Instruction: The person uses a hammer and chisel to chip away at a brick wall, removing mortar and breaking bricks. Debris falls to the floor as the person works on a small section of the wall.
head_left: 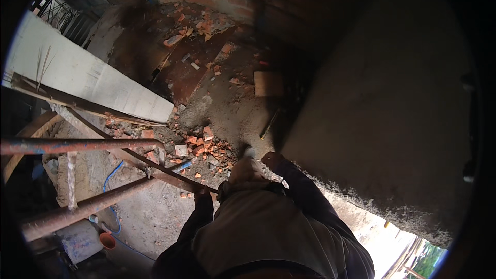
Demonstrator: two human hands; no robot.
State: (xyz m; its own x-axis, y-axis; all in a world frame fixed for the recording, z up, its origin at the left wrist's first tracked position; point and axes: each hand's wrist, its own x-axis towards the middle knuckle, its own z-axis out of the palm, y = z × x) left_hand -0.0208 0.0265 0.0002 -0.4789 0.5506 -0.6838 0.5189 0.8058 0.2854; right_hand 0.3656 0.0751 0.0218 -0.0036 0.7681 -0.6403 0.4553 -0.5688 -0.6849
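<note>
1. Left: the left hand (202, 192) meets the near end of the slanting brace (173, 176); its grip is unclear. A weak hold might slip.
2. Middle: broken bricks (202, 147), beyond the brace, could trip feet.
3. Right: the right hand (269, 160), grip unclear, risks scraping the nearby wall (382, 139).

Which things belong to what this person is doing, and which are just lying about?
Seemingly part of it:
brown bar, at the left hand
large grey surface, near the right hand

Lying about:
broken bricks
blue hose
square board
orange container
</note>
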